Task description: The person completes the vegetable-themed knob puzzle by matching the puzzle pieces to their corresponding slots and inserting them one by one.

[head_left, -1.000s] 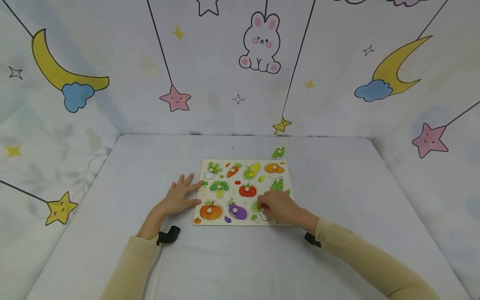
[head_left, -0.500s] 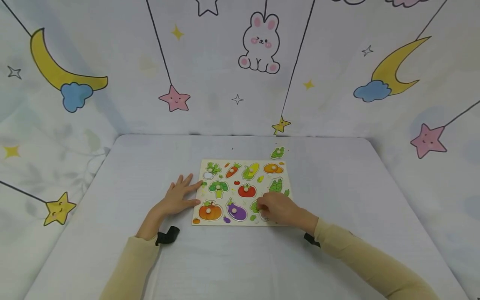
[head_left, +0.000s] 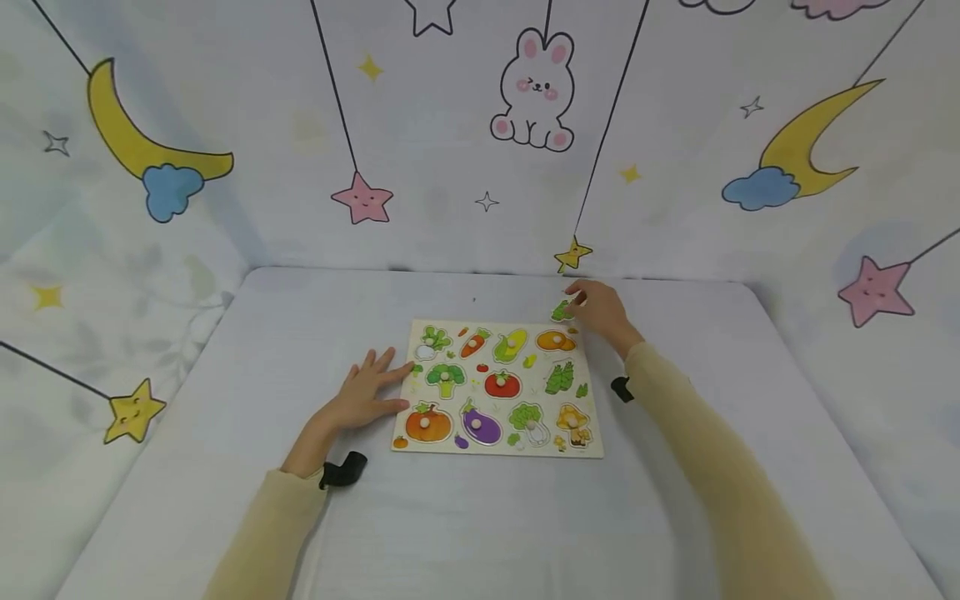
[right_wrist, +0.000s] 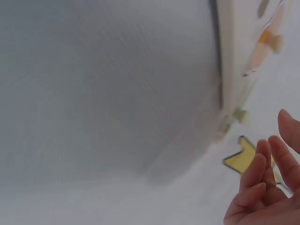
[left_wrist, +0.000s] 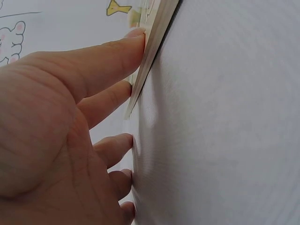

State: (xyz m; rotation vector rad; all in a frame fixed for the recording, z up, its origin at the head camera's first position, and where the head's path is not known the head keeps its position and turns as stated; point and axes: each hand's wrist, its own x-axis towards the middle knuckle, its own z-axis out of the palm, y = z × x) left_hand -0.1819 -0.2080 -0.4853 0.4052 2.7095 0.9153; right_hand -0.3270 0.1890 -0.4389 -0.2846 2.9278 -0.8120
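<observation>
A cream wooden knob puzzle board (head_left: 465,402) with vegetable pieces lies on the table. My left hand (head_left: 365,393) is spread flat at its left side; in the left wrist view, thumb and index finger touch the board's edge (left_wrist: 154,47) while the other fingertips rest on the cloth. Beyond the far right corner lies a loose green asparagus piece (head_left: 561,312). Over it hovers my right hand (head_left: 600,312), thumb and fingers parted, partly covering it in the head view. In the right wrist view, a gap shows between the fingers and the piece's knob (right_wrist: 241,115).
Knobbed pieces sit in the board, among them a tomato (head_left: 502,384), an eggplant (head_left: 480,425), a cabbage (head_left: 527,421) and mushrooms (head_left: 573,422). The asparagus spot (head_left: 558,377) shows no knob. A white cloth (head_left: 465,525) covers the table; a patterned backdrop (head_left: 450,125) rises behind.
My right hand has left the cabbage at the board's lower right and moved up to the loose asparagus piece, uncovering the cabbage and mushrooms. The left hand stays put; the head view shifted slightly.
</observation>
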